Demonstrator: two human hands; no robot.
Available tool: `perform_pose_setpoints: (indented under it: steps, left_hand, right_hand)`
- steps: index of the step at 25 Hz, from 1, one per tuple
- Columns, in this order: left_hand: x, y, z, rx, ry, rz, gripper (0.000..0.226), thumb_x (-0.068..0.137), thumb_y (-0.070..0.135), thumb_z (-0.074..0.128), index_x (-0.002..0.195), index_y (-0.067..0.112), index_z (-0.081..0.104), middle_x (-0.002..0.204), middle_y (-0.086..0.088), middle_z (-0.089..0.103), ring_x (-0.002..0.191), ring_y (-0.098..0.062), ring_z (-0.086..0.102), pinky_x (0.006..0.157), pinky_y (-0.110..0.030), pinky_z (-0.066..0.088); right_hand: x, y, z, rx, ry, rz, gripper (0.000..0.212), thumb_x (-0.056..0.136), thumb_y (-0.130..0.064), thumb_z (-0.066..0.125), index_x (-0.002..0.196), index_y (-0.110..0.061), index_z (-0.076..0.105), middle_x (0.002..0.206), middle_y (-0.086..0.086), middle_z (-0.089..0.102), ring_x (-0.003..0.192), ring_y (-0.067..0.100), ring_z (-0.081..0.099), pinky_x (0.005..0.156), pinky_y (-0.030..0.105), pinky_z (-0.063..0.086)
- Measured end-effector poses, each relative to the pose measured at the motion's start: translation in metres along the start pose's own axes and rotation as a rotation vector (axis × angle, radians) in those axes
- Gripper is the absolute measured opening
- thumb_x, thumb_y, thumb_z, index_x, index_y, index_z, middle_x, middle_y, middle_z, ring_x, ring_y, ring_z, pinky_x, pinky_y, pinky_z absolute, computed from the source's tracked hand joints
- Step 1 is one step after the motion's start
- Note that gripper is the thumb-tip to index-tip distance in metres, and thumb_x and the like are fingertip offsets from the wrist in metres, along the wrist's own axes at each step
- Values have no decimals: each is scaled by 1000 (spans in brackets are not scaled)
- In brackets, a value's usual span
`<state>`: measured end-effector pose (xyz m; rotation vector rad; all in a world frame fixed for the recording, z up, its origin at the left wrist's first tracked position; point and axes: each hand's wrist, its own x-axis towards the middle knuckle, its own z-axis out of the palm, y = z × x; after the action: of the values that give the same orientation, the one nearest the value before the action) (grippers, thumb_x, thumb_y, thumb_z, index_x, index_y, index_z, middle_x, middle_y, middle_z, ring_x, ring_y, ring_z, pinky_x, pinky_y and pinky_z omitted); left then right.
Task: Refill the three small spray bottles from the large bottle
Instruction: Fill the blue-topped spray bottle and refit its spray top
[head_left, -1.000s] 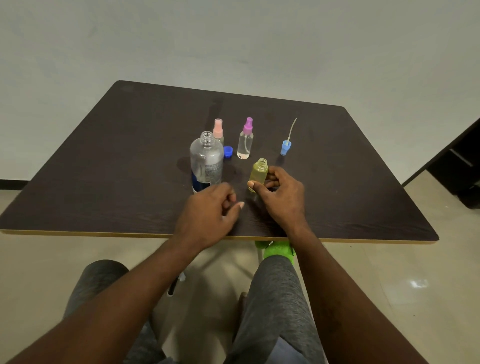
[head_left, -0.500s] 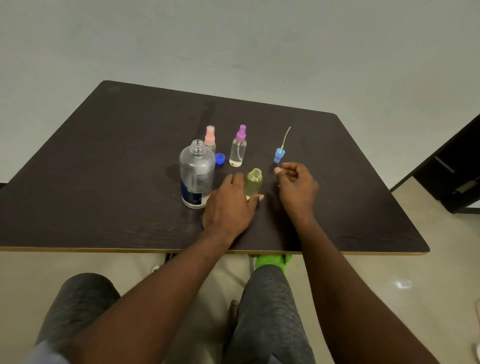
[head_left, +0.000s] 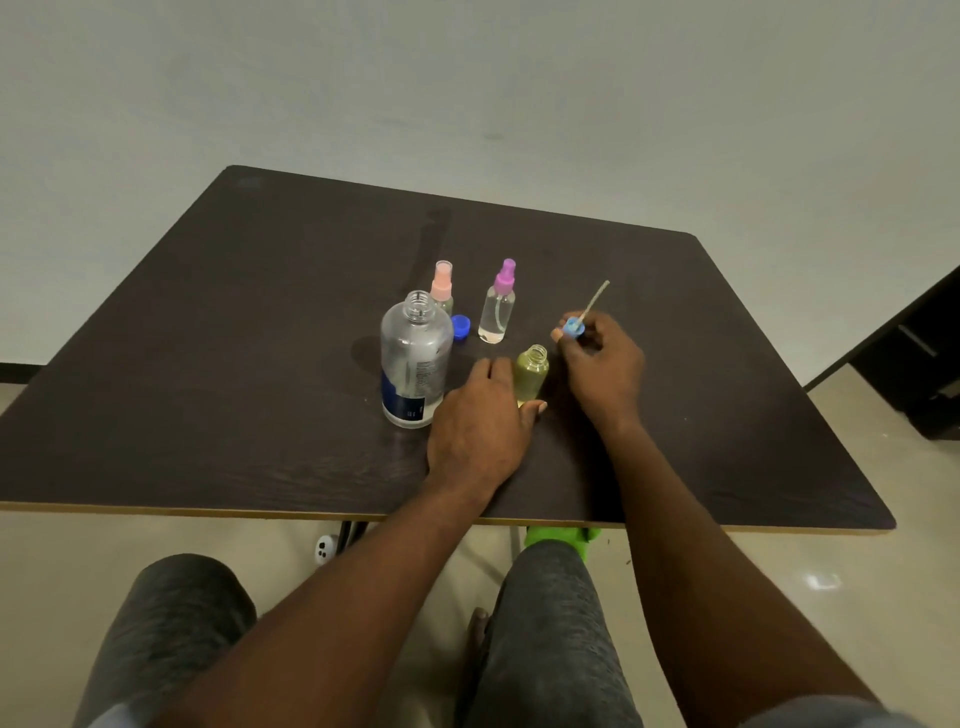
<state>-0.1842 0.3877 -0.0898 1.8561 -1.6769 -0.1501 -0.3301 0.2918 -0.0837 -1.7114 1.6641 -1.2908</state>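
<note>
An uncapped large clear bottle (head_left: 414, 358) stands on the dark table (head_left: 208, 364), its blue cap (head_left: 461, 327) lying just behind it. A small yellow-green bottle (head_left: 531, 371) stands open, and my left hand (head_left: 480, 426) holds it near the base. My right hand (head_left: 597, 364) pinches the light blue spray top (head_left: 573, 326), whose thin tube points up and away. Behind stand a pink-topped spray bottle (head_left: 442, 285) and a purple-topped spray bottle (head_left: 498, 306), both closed.
The table's near edge (head_left: 311, 512) runs just above my knees. A dark piece of furniture (head_left: 924, 374) stands on the floor to the right. A plain wall lies behind the table.
My left hand moved over to the yellow-green bottle and took hold of it. My right hand let that bottle go, reached back and picked up the blue spray top.
</note>
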Motion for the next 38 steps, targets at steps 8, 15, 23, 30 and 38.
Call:
perform_pose_setpoints:
  steps: [8,15,23,30,38]
  left_hand:
    - [2,1,2,53,2,11,47,93,55,66,123,19,54,119,-3,60,89,-31,70,63,-35,44]
    - [2,2,1,80,10,19,47,94,56,65,122,19,55,117,-3,60,87,-31,70,62,-33,38]
    - [3,1,3,77,17,22,48,93,56,66,123,19,55,118,-3,60,89,-31,70,63,-34,40]
    - [3,1,3,60,9,17,47,94,55,65,125,21,54,120,-2,59,92,-32,69,65,-35,40]
    - [3,-1,3,7,-1,41,57,94,49,65,140,19,48,124,-5,59,94,-30,70,66,-35,41]
  right_hand:
    - [-88,-13,-32,329,95,64,18,98,-30,72,114,-29,63,93,1,75,84,16,77,63,29,62]
    - [-74,-36,-65,477,166,34,10,95,-15,77,105,-14,78,93,-5,77,73,9,66,60,24,55]
    - [-52,-75,-71,341,158,-98,21,93,-33,80,89,-14,75,67,6,65,54,13,59,53,26,52]
    - [-43,-74,-52,75,116,-236,17,88,-37,84,84,-24,74,66,-9,64,56,6,57,55,18,46]
    - [-51,-53,-8,-3,-19,-212,23,89,-34,83,107,-21,77,96,-14,73,88,1,69,77,12,52]
